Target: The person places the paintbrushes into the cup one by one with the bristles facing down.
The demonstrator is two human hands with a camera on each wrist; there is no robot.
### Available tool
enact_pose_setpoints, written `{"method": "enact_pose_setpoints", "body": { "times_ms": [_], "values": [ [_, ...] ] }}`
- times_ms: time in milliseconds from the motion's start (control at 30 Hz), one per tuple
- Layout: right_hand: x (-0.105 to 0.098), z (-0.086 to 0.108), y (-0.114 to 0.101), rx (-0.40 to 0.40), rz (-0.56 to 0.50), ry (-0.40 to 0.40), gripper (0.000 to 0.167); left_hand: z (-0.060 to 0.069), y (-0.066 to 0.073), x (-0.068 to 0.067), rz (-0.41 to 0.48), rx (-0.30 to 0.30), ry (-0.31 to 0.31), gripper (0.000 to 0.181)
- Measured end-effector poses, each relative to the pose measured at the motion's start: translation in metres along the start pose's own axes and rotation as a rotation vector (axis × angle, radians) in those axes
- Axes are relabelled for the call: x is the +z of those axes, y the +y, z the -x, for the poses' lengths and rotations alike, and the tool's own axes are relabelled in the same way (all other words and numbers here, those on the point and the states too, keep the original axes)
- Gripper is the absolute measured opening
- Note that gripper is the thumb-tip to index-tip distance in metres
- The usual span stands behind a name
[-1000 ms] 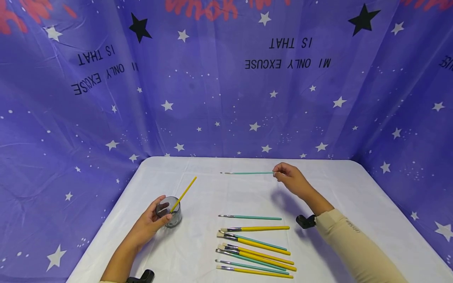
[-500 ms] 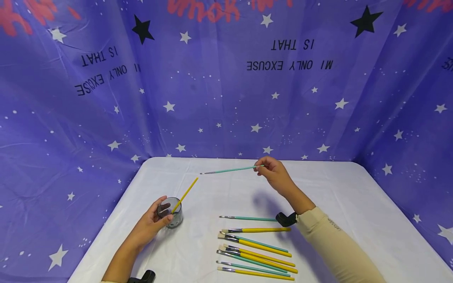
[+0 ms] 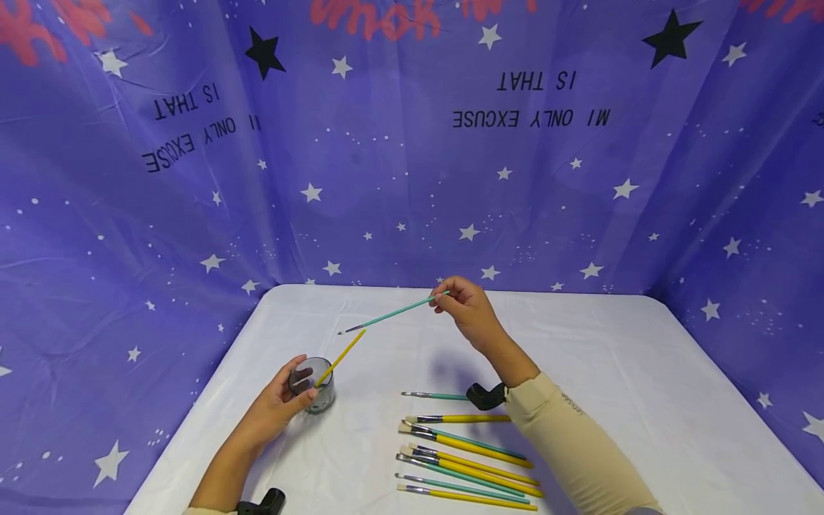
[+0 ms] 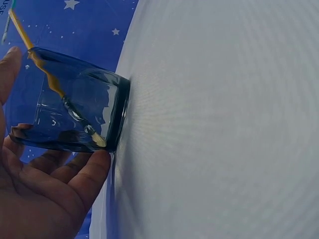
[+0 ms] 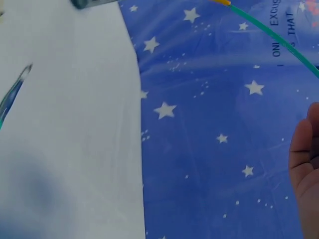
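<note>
A smoky glass cup [image 3: 320, 395] stands on the white table at the left, and my left hand [image 3: 273, 408] grips it round the side. Inside leans a yellow paintbrush [image 3: 344, 354]; through the glass in the left wrist view its bristles [image 4: 99, 140] touch the bottom. Above the far part of the table, my right hand [image 3: 468, 311] pinches a thin green paintbrush [image 3: 393, 313] near its handle end. The brush slants down to the left, its tip above and beyond the cup. In the right wrist view the right hand [image 5: 306, 159] shows only in part.
Several yellow and green paintbrushes lie in a loose row on the table, among them a yellow one [image 3: 476, 418] and a green one [image 3: 444, 395] partly covered by the right wrist camera [image 3: 486, 395]. A purple starred curtain [image 3: 412, 179] hangs behind the white table [image 3: 360, 458].
My right hand has moved left with the green paintbrush, which now tilts tip-down nearer the cup. My left hand still holds the cup in about the same place.
</note>
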State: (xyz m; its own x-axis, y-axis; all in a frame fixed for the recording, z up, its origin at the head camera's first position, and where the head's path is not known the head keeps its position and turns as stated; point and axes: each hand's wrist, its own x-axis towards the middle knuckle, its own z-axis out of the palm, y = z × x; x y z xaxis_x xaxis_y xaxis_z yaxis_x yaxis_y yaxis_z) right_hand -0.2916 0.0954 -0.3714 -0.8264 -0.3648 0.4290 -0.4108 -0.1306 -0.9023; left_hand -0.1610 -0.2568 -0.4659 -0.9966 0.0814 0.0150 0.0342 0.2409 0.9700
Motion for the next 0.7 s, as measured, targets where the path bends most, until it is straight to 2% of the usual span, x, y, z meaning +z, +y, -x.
{"method": "enact_pose_setpoints", "body": {
  "times_ms": [200, 467, 700],
  "values": [
    [0.013, -0.005, 0.000, -0.004, -0.054, 0.034, 0.004, -0.001, 0.000, 0.000, 0.001, 0.002, 0.003, 0.077],
    [0.039, -0.006, 0.006, -0.018, -0.097, 0.020, 0.005, -0.001, -0.002, 0.001, 0.012, -0.006, 0.006, 0.077],
    [0.063, 0.002, 0.013, -0.022, 0.035, -0.045, 0.006, -0.001, -0.003, 0.000, 0.012, -0.001, 0.011, 0.078]
  ]
}}
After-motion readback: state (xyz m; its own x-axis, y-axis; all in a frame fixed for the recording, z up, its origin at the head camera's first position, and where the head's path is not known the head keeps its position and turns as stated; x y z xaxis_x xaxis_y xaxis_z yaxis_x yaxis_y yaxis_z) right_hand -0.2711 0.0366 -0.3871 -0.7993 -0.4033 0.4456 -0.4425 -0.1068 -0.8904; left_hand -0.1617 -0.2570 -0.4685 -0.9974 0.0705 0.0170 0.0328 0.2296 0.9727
